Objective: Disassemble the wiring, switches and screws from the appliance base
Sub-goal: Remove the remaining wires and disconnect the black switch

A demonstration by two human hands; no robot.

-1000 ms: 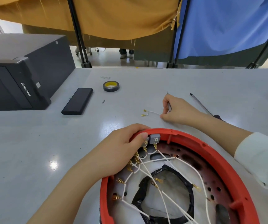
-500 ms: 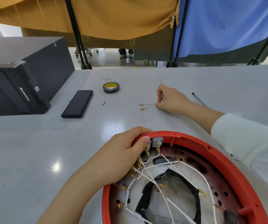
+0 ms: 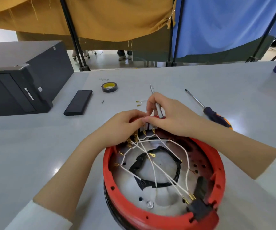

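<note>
Round red plastic appliance base [image 3: 205, 151] upside down on grey tabletop [image 3: 26, 146], near edge, cavity up. Inside: white insulated wires with brass spade terminals [image 3: 152, 146] criss-crossing over black taped ring [image 3: 160, 183], black connector block [image 3: 198, 208] at near-right rim. Both hands meeting at far rim over small grey switch blocks [image 3: 148, 127]. Left hand [image 3: 117, 128] curled over rim, fingertips pressed in among terminals beside switches; looks like bracing or pinching a connector, exact grip hidden. Right hand [image 3: 168, 117] gripping thin silver metal tool [image 3: 155, 103], shaft sticking up and away, fingertips down at switch tops. One short loose white wire with brass ends [image 3: 139, 103] already off, lying on table just beyond hands. Blue-handled screwdriver [image 3: 212, 112] to right, untouched. Also there: black-and-yellow tape roll [image 3: 109, 87], flat black rectangular case [image 3: 78, 102], black desktop computer tower [image 3: 21, 80]. Probably mid-task: most wires still attached. Risks: pulling on insulation instead of spade could tear wire out of crimp; tool tip slipping off terminal could jab left fingertips, which sit right beside it; prying hard could crack switch tab or rim; base could skid if left-hand bracing lets go.
</note>
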